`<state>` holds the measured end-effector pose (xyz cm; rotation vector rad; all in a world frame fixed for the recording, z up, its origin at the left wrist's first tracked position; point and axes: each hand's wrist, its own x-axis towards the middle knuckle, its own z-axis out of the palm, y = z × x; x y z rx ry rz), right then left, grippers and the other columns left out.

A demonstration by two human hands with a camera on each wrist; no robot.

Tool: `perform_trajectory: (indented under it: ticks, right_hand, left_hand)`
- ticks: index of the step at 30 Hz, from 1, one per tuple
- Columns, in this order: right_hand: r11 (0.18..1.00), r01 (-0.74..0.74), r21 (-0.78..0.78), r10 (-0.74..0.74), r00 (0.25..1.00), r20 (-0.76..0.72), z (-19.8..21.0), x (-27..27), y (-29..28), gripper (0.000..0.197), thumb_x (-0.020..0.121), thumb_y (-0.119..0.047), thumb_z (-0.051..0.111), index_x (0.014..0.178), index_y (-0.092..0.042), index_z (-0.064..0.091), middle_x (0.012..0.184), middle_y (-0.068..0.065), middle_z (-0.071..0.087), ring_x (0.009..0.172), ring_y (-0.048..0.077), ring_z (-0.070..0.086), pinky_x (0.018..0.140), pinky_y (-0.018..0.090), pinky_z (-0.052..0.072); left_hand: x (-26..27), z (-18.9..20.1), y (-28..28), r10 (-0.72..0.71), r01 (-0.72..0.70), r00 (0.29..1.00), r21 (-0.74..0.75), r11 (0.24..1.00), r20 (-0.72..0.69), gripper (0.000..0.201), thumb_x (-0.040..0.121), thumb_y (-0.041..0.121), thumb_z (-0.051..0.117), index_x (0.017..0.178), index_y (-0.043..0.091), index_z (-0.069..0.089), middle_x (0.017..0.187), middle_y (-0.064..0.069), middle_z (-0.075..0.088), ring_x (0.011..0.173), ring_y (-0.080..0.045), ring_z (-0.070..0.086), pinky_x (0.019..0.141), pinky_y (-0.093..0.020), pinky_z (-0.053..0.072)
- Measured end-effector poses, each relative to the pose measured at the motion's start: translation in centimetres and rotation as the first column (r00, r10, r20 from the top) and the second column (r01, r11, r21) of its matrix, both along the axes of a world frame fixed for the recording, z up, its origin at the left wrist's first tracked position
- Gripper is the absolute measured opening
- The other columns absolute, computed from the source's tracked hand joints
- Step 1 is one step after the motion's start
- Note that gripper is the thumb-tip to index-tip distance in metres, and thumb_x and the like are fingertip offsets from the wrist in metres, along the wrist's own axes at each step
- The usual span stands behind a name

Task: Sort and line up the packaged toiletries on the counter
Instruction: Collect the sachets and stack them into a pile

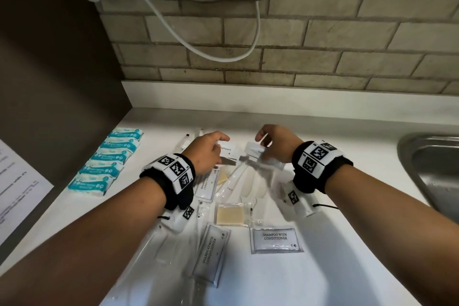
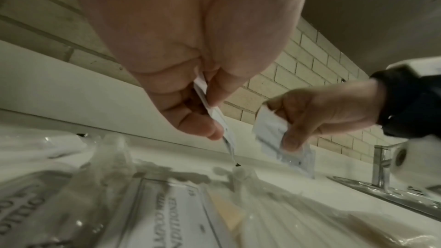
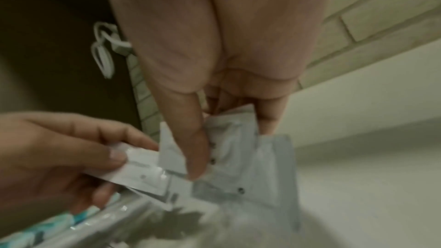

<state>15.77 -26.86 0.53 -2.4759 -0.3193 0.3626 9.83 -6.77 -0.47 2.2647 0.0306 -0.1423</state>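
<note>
Toothpaste sachet (image 1: 229,151) pinched in left hand (image 1: 207,153); right hand (image 1: 277,143) grips several white sachets (image 1: 260,154) (count unclear), above cluttered counter (image 1: 347,206).

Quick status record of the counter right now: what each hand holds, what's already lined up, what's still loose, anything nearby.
left hand: pinches a white toothpaste sachet
right hand: grips a few small white sachets, count unclear
lined up: teal wrapped packets in a row at the counter's left
loose pile: shampoo sachets, clear soap packet, clear sleeves, overlapping
surface: white counter
nearby: steel sink at right, printed sheet at left
</note>
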Motion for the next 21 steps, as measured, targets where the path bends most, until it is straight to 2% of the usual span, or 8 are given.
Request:
perform_trajectory:
  ticks: [2, 4, 8, 11, 13, 16, 18, 21]
  right_hand:
    - [0.986, -0.127, 0.111, 0.131, 0.991, -0.029, 1.5, -0.9, 1.2, 0.046, 0.064, 0.007, 0.079, 0.099, -0.016, 0.059, 0.083, -0.002, 0.058, 0.062, 0.013, 0.054, 0.053, 0.020, 0.048]
    - [0.957, -0.215, 0.193, 0.232, 0.970, -0.068, 2.7, -1.9, 2.7, 0.048, 0.063, 0.009, 0.081, 0.097, -0.017, 0.059, 0.082, 0.001, 0.061, 0.067, 0.018, 0.059, 0.063, 0.032, 0.054]
    - [0.915, -0.256, 0.313, 0.270, 0.963, -0.002, 3.5, -3.0, 6.0, 0.050, 0.063, 0.014, 0.079, 0.098, -0.014, 0.055, 0.076, 0.003, 0.060, 0.062, 0.013, 0.054, 0.056, 0.018, 0.047]
    - [0.905, -0.235, 0.355, 0.213, 0.972, 0.100, 3.6, -3.2, 8.0, 0.055, 0.060, 0.011, 0.082, 0.098, -0.013, 0.051, 0.076, -0.003, 0.053, 0.062, 0.009, 0.047, 0.059, 0.020, 0.044]
    - [0.906, -0.247, 0.344, 0.204, 0.966, 0.156, 3.7, -3.6, 9.5, 0.055, 0.061, 0.007, 0.083, 0.098, -0.014, 0.048, 0.076, -0.005, 0.051, 0.063, 0.009, 0.046, 0.062, 0.026, 0.045]
    - [0.890, -0.290, 0.353, 0.207, 0.945, 0.254, 3.7, -3.8, 11.0, 0.049, 0.066, 0.005, 0.079, 0.098, -0.013, 0.047, 0.070, -0.006, 0.052, 0.061, 0.011, 0.048, 0.063, 0.030, 0.045]
    - [0.888, -0.286, 0.359, 0.199, 0.944, 0.262, 3.6, -3.8, 12.2, 0.052, 0.064, 0.003, 0.081, 0.100, -0.014, 0.047, 0.070, -0.007, 0.054, 0.063, 0.015, 0.051, 0.065, 0.032, 0.048]
    - [0.887, -0.300, 0.350, 0.227, 0.945, 0.235, 3.5, -4.1, 13.8, 0.057, 0.063, -0.001, 0.084, 0.105, -0.016, 0.048, 0.078, -0.005, 0.060, 0.070, 0.017, 0.054, 0.068, 0.030, 0.048]
  left_hand:
    - [0.1, 0.3, 0.6, 0.038, -0.036, 0.998, -0.027, 0.999, 0.056, 0.034, 0.103, 0.009, 0.036, 0.131, 0.016, 0.054, 0.108, -0.012, 0.063, 0.081, -0.021, 0.068, 0.077, -0.034, 0.055]
    - [0.0, 0.6, 1.2, 0.075, -0.069, 0.996, -0.118, 0.991, 0.048, 0.031, 0.103, 0.008, 0.036, 0.124, 0.016, 0.057, 0.104, -0.016, 0.066, 0.081, -0.023, 0.067, 0.079, -0.038, 0.056]
    - [-1.2, 2.1, 2.0, 0.115, -0.095, 0.993, -0.380, 0.920, 0.028, 0.027, 0.101, 0.005, 0.039, 0.103, 0.012, 0.065, 0.091, -0.015, 0.067, 0.070, -0.018, 0.064, 0.066, -0.032, 0.055]
    - [-2.7, 3.4, 2.9, 0.130, -0.119, 0.991, -0.505, 0.855, -0.013, 0.038, 0.103, 0.037, 0.038, 0.101, 0.014, 0.068, 0.083, -0.007, 0.069, 0.065, -0.013, 0.067, 0.051, -0.027, 0.055]
    - [-3.4, 3.6, 4.3, 0.063, -0.075, 0.997, -0.506, 0.859, -0.041, 0.043, 0.096, 0.057, 0.043, 0.101, 0.024, 0.070, 0.091, -0.004, 0.070, 0.075, -0.016, 0.068, 0.055, -0.030, 0.054]
    - [-3.3, 3.3, 5.9, 0.045, -0.039, 0.999, -0.384, 0.922, 0.007, 0.028, 0.094, 0.037, 0.060, 0.116, 0.020, 0.063, 0.101, -0.003, 0.067, 0.089, -0.015, 0.065, 0.061, -0.029, 0.056]
    - [-2.9, 2.9, 7.4, 0.069, -0.044, 0.996, -0.336, 0.941, 0.063, 0.026, 0.095, 0.023, 0.061, 0.120, 0.015, 0.061, 0.094, -0.003, 0.064, 0.080, -0.011, 0.064, 0.059, -0.027, 0.057]
    - [-3.0, 2.6, 9.8, 0.076, -0.047, 0.994, -0.332, 0.942, 0.073, 0.028, 0.096, 0.014, 0.059, 0.124, 0.011, 0.059, 0.098, -0.004, 0.063, 0.074, -0.010, 0.064, 0.059, -0.025, 0.059]
